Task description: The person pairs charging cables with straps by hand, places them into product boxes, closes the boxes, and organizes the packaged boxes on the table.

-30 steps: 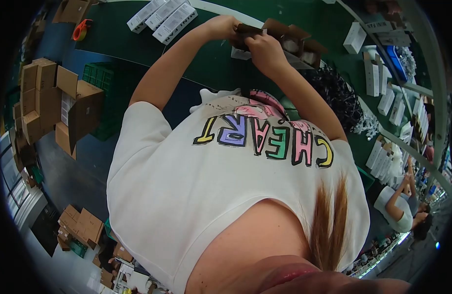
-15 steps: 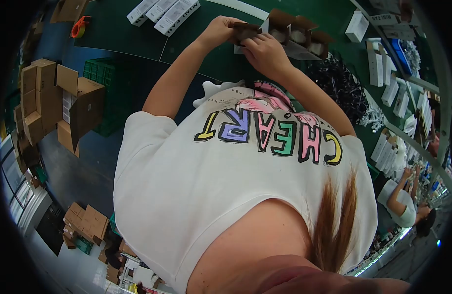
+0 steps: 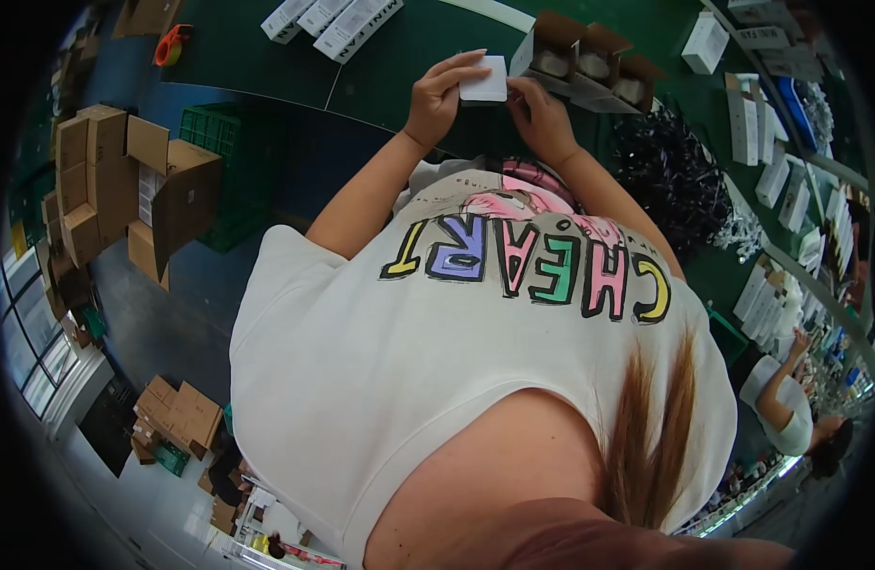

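My left hand [image 3: 435,103] is closed around a small white box [image 3: 484,82], its fingers lying across the box's left side. A smooth white end of the box faces up at me. My right hand [image 3: 545,122] is closed at the box's right edge, thumb and forefinger against it. Just beyond that hand, several open white boxes [image 3: 589,94] stand in a row on the green table [image 3: 399,38]. Their brown inner flaps are raised, and pale round things show inside.
Long white cartons marked MINI FAN [image 3: 357,28] lie at the back left, near an orange tape dispenser [image 3: 172,46]. Black shredded strips [image 3: 670,166] are heaped at the right. Brown cartons [image 3: 176,195] and a green crate [image 3: 209,142] stand left. A co-worker [image 3: 784,404] is at far right.
My hands have closed the brown-flapped box, and its white end now faces up. My right hand has drawn from over the box to its right edge. The view has shifted slightly.
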The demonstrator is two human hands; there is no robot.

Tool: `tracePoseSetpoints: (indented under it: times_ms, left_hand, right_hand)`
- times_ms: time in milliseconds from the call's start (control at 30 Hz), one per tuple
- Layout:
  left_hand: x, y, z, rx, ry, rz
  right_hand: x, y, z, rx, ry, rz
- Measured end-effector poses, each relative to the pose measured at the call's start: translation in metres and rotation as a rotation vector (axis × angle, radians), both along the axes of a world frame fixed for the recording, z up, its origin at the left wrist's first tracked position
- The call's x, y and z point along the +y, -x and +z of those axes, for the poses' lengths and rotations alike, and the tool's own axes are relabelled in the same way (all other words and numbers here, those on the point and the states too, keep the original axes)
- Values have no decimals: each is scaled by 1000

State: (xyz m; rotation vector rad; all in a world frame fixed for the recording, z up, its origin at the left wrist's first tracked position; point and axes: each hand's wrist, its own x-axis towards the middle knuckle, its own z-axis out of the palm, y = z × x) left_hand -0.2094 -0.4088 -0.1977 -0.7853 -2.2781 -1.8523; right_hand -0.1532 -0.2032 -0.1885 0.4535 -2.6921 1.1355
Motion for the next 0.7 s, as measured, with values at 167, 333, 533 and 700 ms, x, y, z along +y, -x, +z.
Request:
tracePoseSetpoints:
  times_ms: [167, 333, 533, 700]
  left_hand:
    - [-4, -11, 13, 235, 389, -9]
    - [-2, -10, 9, 330, 526, 72]
    - [7, -25, 31, 396, 849, 75]
    - [-2, -15, 13, -251, 280, 93]
  right_hand:
    - [2, 2, -6, -88, 58, -5]
    - [0, 5, 1, -65, 64, 2]
    - [4, -6, 8, 51, -92, 30]
    - [12, -13, 18, 49, -296, 155]
